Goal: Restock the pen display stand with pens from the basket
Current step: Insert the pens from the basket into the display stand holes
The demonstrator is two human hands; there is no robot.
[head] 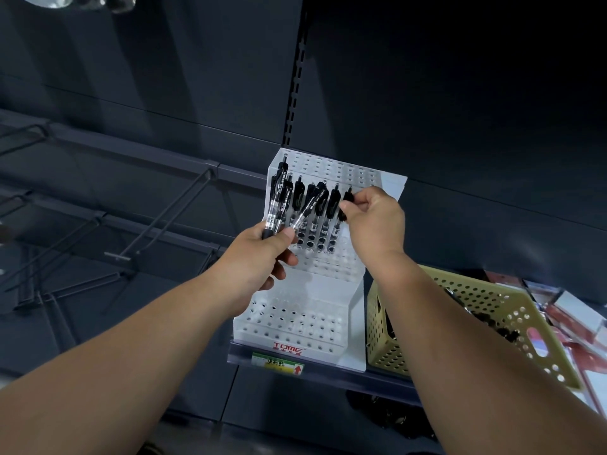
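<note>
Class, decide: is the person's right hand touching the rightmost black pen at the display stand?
Touching. The head view shows the right hand with its fingers pinched around the pen near its black top.

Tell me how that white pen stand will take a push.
The pen display stand looks like thin plastic, so probably light and apt to slide. Pens sit only in its upper rows, so perhaps slightly top-heavy, though the broad stepped base should resist tipping.

dark shelf [387,382], pen stand [356,323], basket [492,307]
</note>
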